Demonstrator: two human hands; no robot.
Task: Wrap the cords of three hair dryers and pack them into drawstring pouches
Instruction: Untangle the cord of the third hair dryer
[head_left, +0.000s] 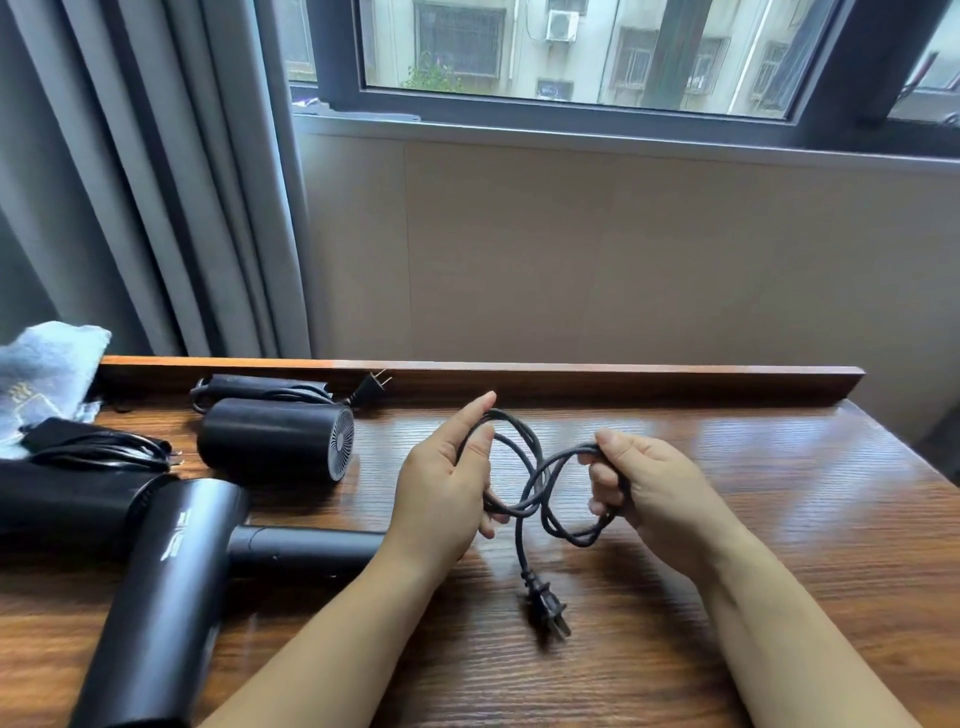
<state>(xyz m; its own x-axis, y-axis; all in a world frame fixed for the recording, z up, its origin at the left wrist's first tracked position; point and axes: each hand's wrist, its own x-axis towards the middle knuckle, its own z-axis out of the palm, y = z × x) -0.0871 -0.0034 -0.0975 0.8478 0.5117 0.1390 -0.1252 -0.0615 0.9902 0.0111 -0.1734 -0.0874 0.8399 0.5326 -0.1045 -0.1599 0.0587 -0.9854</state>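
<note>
Cord (540, 483) loops were held above the worktop (727, 597) near centre: the left hand (441, 493) curled round one loop with its forefinger straight, while the right hand's (644, 488) fingers (602, 480) pinched the other at three o'clock. Its plug (548, 605) dangled at six o'clock. My judgement: the crossed, matte, rubbery loops could snarl or spring loose if the grip eased. At nine o'clock lay the big black hair dryer (171, 582), smooth plastic; at ten o'clock, a stubby cylindrical hair dryer (280, 439) with a grilled end.
</note>
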